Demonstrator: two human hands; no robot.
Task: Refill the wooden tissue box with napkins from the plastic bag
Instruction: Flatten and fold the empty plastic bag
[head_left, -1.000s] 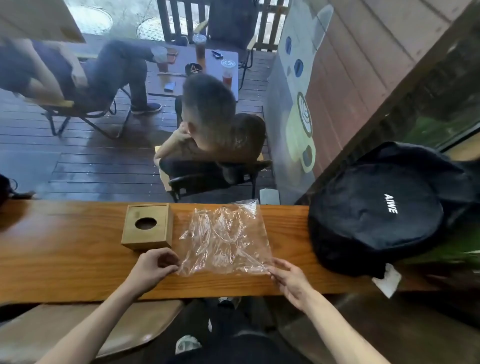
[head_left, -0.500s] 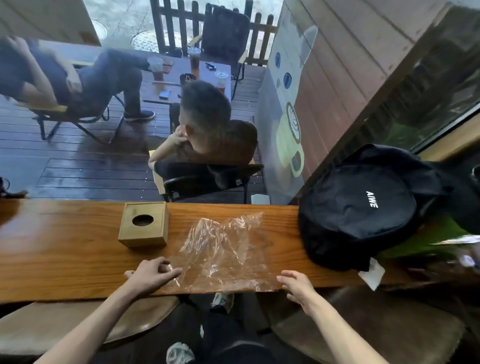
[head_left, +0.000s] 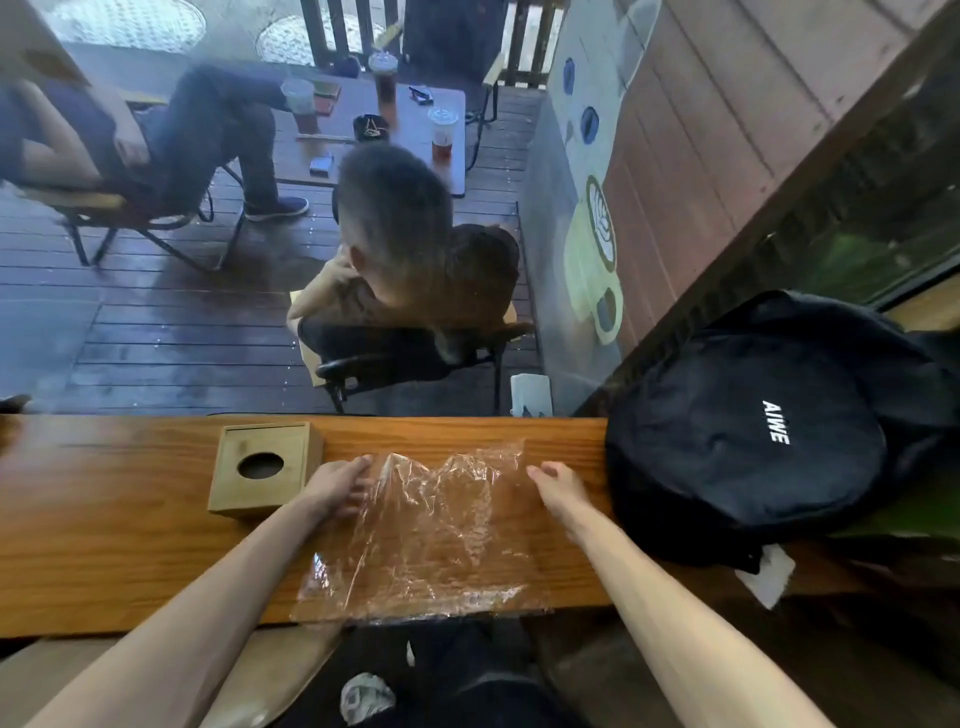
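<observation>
**A:** so what's the layout? The wooden counter (head_left: 104, 545) is long, with bare room to the left and a black backpack (head_left: 748, 441) crowding the right end.

**B:** yeah. The clear plastic bag (head_left: 431, 535) lies flat mid-counter, its near edge hanging over the counter lip. The wooden tissue box (head_left: 262, 475) sits just left of it.

**A:** hands?

**B:** left hand (head_left: 337, 486) rests at the bag's far-left corner, fingers loosely spread, touching the plastic. Right hand (head_left: 558, 488) is at the far-right corner, fingers relaxed, nothing gripped.

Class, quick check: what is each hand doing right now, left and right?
Left hand: open, fingers touching the far left corner of the plastic bag.
Right hand: open, at the bag's far right corner, gripping nothing.
</observation>
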